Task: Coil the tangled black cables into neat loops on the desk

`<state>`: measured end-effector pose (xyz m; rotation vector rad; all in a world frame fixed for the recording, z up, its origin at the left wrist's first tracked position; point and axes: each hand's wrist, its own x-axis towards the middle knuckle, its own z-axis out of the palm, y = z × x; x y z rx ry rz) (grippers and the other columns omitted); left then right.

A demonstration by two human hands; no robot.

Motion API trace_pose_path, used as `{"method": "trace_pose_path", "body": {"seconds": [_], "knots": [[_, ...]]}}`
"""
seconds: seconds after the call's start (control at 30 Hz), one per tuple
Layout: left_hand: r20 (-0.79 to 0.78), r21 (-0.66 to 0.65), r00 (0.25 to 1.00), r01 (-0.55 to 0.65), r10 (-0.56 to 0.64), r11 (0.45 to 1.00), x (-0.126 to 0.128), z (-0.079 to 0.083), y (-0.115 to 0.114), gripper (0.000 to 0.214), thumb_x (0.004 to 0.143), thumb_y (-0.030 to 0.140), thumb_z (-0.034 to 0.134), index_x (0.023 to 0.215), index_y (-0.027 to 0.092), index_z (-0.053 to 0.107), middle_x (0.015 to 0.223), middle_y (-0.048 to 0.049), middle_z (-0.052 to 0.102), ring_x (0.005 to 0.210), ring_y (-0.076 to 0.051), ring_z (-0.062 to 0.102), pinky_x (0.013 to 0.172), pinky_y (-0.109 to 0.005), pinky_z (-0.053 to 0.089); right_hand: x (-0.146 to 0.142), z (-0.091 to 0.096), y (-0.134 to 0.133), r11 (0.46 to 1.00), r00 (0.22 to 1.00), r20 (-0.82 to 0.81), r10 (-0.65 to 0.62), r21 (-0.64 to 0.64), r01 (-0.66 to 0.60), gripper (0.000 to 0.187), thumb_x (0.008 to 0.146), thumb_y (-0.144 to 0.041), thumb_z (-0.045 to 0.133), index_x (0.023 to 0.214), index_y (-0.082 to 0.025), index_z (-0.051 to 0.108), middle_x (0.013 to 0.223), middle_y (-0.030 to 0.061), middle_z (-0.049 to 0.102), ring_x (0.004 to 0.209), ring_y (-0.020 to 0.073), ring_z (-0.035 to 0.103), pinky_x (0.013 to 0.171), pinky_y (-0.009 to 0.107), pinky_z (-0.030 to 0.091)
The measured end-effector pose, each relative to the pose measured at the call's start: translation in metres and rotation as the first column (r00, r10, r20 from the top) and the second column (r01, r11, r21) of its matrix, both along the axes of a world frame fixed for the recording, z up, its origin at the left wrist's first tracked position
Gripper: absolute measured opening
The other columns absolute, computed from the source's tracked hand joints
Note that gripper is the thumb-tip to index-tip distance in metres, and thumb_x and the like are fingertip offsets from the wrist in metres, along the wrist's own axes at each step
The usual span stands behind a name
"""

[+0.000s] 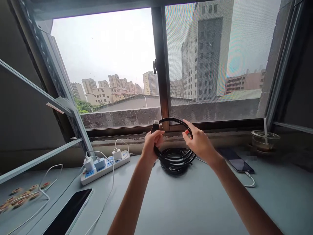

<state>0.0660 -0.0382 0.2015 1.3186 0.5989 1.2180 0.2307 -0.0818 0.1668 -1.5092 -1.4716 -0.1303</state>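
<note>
A black cable (174, 160) is wound into a coil and held upright over the grey desk (186, 205), just in front of the window. My left hand (151, 142) is closed round the coil's left side, where the plug end sticks up. My right hand (198, 140) grips the coil's right side, with its fingers curled over the top loop. The lower loops hang down between my hands and touch the desk.
A white power strip (105, 166) with several chargers and white leads lies at the left. One phone (69, 213) lies at the front left, another phone (236, 160) on a white lead at the right. A plastic cup (265, 139) with a straw stands on the sill. Metal shelf rails (73, 120) rise at the left.
</note>
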Motion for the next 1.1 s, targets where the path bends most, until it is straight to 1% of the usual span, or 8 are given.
{"method": "trace_pose_path", "body": {"seconds": [0.1, 0.27, 0.37, 0.5, 0.67, 0.8, 0.97, 1.1], "knots": [[-0.109, -0.058, 0.994, 0.001, -0.007, 0.998, 0.007, -0.013, 0.015, 0.041, 0.067, 0.024, 0.054, 0.049, 0.021, 0.016, 0.036, 0.0097, 0.020, 0.032, -0.001, 0.021, 0.036, -0.016, 0.022, 0.008, -0.015, 0.009, 0.971, 0.998, 0.053, -0.018, -0.236, 0.030, 0.058, 0.083, -0.018, 0.046, 0.140, -0.020, 0.044, 0.069, 0.0033, 0.068, 0.047, 0.0136, 0.059, 0.051, 0.025, 0.045], [-0.401, -0.050, 0.914, -0.086, 0.059, 0.995, 0.011, -0.047, 0.047, 0.025, 0.073, 0.027, 0.058, 0.063, 0.020, 0.036, 0.040, 0.0086, 0.040, 0.035, -0.006, 0.043, 0.040, -0.017, 0.033, 0.022, -0.049, 0.039, 0.943, 1.000, 0.015, 0.006, -0.334, 0.000, 0.056, 0.080, -0.007, 0.044, 0.134, -0.019, 0.051, 0.053, -0.0014, 0.062, 0.029, 0.0079, 0.047, 0.040, 0.021, 0.041], [-0.632, 0.012, 0.762, -0.175, 0.143, 0.985, 0.003, -0.068, 0.064, 0.020, 0.073, 0.024, 0.063, 0.073, 0.018, 0.044, 0.042, 0.0067, 0.048, 0.033, -0.010, 0.047, 0.038, -0.019, 0.033, 0.026, -0.070, 0.062, 0.936, 1.000, -0.011, -0.019, -0.351, 0.014, 0.044, 0.087, -0.013, 0.049, 0.131, -0.016, 0.053, 0.072, 0.0039, 0.068, 0.044, 0.0091, 0.057, 0.052, 0.024, 0.050], [-0.817, 0.124, 0.521, -0.260, 0.247, 0.958, -0.005, -0.091, 0.077, 0.016, 0.076, 0.020, 0.061, 0.087, 0.015, 0.050, 0.063, -0.0020, 0.062, 0.044, -0.014, 0.056, 0.040, -0.022, 0.038, 0.027, -0.101, 0.086, 0.941, 0.998, -0.060, -0.022, -0.338, 0.000, 0.032, 0.090, -0.031, 0.056, 0.118, -0.015, 0.057, 0.106, 0.0078, 0.065, 0.088, 0.0161, 0.065, 0.079, 0.036, 0.054], [-0.909, 0.229, 0.292, -0.249, 0.299, 0.941, -0.001, -0.107, 0.079, 0.022, 0.073, 0.011, 0.061, 0.095, 0.011, 0.057, 0.104, -0.0161, 0.064, 0.084, -0.024, 0.066, 0.060, -0.026, 0.049, 0.028, -0.135, 0.099, 0.939, 0.994, -0.108, -0.030, -0.343, -0.009, 0.027, 0.089, -0.032, 0.058, 0.110, -0.015, 0.060, 0.113, 0.0078, 0.062, 0.100, 0.0188, 0.061, 0.088, 0.041, 0.051], [-0.931, 0.284, 0.165, -0.231, 0.325, 0.931, 0.002, -0.110, 0.078, 0.026, 0.072, 0.014, 0.064, 0.098, 0.010, 0.062, 0.119, -0.0182, 0.055, 0.092, -0.026, 0.065, 0.074, -0.031, 0.051, 0.028, -0.149, 0.103, 0.940, 0.991, -0.128, -0.048, -0.342, 0.001, 0.027, 0.089, -0.031, 0.057, 0.111, -0.015, 0.060, 0.110, 0.0071, 0.062, 0.097, 0.0181, 0.061, 0.085, 0.039, 0.051], [-0.939, 0.308, 0.090, -0.212, 0.332, 0.927, -0.003, -0.114, 0.080, 0.029, 0.074, 0.027, 0.067, 0.098, 0.011, 0.065, 0.123, -0.0194, 0.051, 0.093, -0.026, 0.065, 0.078, -0.031, 0.050, 0.027, -0.160, 0.107, 0.950, 0.989, -0.135, -0.063, -0.311, 0.018, 0.025, 0.090, -0.032, 0.057, 0.107, -0.014, 0.061, 0.104, 0.0058, 0.063, 0.090, 0.0162, 0.061, 0.080, 0.037, 0.052], [-0.927, 0.340, 0.090, -0.207, 0.364, 0.917, -0.012, -0.115, 0.085, 0.036, 0.068, 0.043, 0.073, 0.087, 0.014, 0.067, 0.115, -0.0179, 0.060, 0.104, -0.032, 0.061, 0.081, -0.033, 0.045, 0.025, -0.167, 0.107, 0.965, 0.988, -0.126, -0.090, -0.258, 0.055, 0.024, 0.090, -0.034, 0.055, 0.102, -0.014, 0.062, 0.100, 0.0054, 0.063, 0.086, 0.0149, 0.061, 0.079, 0.035, 0.051]]}}
